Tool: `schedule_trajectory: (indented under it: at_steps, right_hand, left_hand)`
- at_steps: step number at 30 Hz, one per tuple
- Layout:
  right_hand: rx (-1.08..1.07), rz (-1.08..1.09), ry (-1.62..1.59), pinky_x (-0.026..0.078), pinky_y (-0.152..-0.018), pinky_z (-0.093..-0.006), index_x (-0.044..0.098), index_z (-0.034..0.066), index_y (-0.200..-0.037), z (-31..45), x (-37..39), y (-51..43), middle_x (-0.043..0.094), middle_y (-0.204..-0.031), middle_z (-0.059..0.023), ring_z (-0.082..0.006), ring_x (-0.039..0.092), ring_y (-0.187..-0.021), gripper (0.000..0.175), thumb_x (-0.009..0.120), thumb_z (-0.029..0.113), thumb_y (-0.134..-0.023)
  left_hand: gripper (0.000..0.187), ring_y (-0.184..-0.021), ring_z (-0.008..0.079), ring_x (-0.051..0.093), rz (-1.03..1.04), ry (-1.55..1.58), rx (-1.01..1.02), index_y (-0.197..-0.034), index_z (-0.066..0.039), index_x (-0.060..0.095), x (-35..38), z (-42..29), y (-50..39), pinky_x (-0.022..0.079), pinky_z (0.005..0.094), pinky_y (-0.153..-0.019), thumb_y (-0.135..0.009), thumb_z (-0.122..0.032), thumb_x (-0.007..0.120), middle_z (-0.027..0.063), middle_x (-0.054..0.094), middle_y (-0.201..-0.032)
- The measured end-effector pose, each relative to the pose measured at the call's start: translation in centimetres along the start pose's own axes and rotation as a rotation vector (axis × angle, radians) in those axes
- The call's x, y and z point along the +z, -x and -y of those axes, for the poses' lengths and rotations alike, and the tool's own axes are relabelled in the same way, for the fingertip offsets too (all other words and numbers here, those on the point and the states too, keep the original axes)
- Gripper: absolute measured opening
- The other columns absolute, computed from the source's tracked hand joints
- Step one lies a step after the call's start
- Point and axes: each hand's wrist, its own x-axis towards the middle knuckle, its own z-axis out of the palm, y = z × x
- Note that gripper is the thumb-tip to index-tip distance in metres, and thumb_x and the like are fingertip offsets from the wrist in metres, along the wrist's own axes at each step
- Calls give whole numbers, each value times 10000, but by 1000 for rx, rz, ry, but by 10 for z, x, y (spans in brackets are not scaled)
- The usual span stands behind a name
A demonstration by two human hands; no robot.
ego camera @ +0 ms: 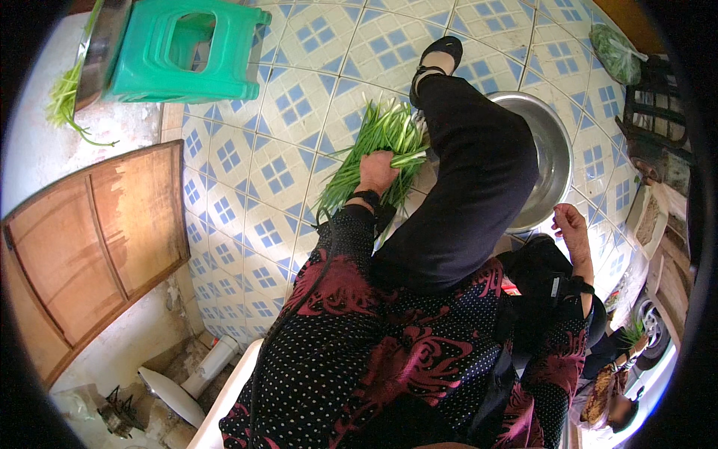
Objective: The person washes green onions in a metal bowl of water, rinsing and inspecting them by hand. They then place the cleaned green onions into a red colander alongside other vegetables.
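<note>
A heap of green onions (359,163) with long green leaves and pale root ends lies on the tiled floor. On the heap rests my left hand (379,170), its fingers closed around some of the stalks. My right hand (569,220) is raised just beyond the lower right rim of a wide metal basin (555,140), its fingers bent and thumb near the forefinger. Whether something small is pinched there cannot be told. My trousered leg stretches between the onions and the basin, hiding part of the basin.
A green plastic stool (146,50) lies on its side at the upper left, near a wooden cabinet door (101,224). A plastic bag of green vegetables (617,53) sits at the upper right. Another person (608,393) is at the lower right, holding green stalks.
</note>
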Motion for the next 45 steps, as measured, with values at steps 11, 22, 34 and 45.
schedule_trajectory:
  at_steps: [11, 22, 34, 45]
  right_hand:
    - [51, 28, 14, 429, -571, -211, 591, 66, -1083, -7, -1, -6, 577, -789, 41, -66, 548, -665, 248, 597, 251, -919]
    - [110, 49, 49, 432, -603, -217, 589, 55, -1085, 2, 6, -11, 583, -804, 37, -75, 544, -682, 247, 584, 239, -921]
    - [67, 66, 65, 432, -598, -215, 601, 64, -1063, 0, 7, -14, 596, -813, 42, -73, 542, -676, 208, 594, 211, -915]
    - [97, 53, 110, 434, -599, -214, 593, 52, -1066, 5, 8, -11, 594, -806, 29, -70, 545, -690, 214, 581, 212, -926]
  left_hand:
    - [400, -687, 208, 609, -132, 951, -450, -1035, 13, 651, -25, 96, -26, 480, 348, -636, -722, -236, 671, 105, 660, -759]
    - [398, -772, 287, 627, -237, 401, -430, -1025, 11, 624, 18, 109, -82, 486, 390, -718, -712, -231, 667, 167, 660, -838]
    - [495, -830, 211, 637, -258, 868, -536, -1111, 7, 614, -9, 111, -64, 492, 336, -730, -701, -210, 788, 125, 681, -931]
    - [367, -882, 368, 638, -183, 574, -503, -1001, -1, 653, 15, 98, -80, 493, 414, -765, -745, -257, 708, 204, 673, -901]
